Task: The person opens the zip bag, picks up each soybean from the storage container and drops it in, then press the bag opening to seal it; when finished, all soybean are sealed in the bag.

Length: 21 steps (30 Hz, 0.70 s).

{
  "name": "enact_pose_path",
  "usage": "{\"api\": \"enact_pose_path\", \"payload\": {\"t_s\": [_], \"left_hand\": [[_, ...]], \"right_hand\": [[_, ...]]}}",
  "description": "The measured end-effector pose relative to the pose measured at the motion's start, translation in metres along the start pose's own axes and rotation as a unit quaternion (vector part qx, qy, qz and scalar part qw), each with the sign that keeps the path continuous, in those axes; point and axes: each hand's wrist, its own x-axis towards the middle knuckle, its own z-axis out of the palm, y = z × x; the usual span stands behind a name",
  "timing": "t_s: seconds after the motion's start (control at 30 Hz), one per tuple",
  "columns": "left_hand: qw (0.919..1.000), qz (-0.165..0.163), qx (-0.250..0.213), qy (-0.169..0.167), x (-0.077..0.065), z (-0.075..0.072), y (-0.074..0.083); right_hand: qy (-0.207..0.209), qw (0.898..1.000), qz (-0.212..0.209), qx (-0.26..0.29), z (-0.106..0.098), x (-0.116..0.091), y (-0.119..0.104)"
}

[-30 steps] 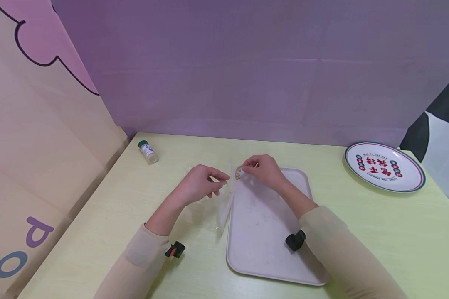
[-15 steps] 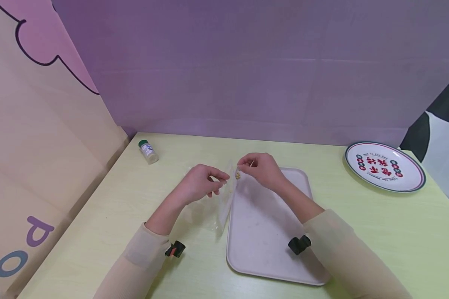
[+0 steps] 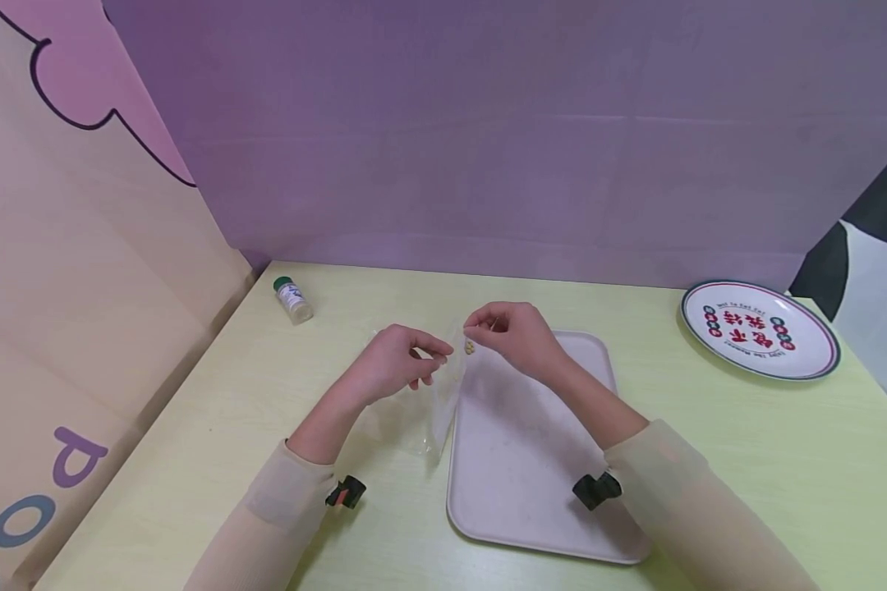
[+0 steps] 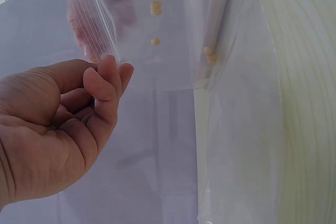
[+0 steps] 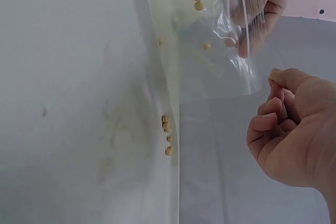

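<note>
Bag [image 3: 446,402], its right edge running roughly 12 to 6 o'clock, is pinched by the left hand [image 3: 399,365] and lies at 8 o'clock from the right hand [image 3: 519,338]. That hand, nearer the pellets [image 3: 470,348] at the 11 o'clock corner of the tray [image 3: 528,492], has tips together, seemingly on one.

Right hand [image 3: 513,338]: shifts left, from pellets [image 3: 470,348] at tray [image 3: 532,460] corner to just beside clear bag [image 5: 210,74] | right wrist camera [image 3: 597,491]: swings right
</note>
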Motion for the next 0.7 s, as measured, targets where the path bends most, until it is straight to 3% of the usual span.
{"api": "enact_pose_path", "payload": {"t_s": [0.4,0.7], "left_hand": [[1.0000,0.003,-0.003,0.000,-0.0005,-0.0005,-0.0002],[1.0000,0.004,-0.001,0.005,-0.0008,-0.0006,0.0005]], "right_hand": [[-0.051,0.998,-0.018,0.011,0.0052,-0.0060,-0.0091],[-0.061,0.998,-0.018,0.002,0.0060,-0.0082,-0.0091]]}}
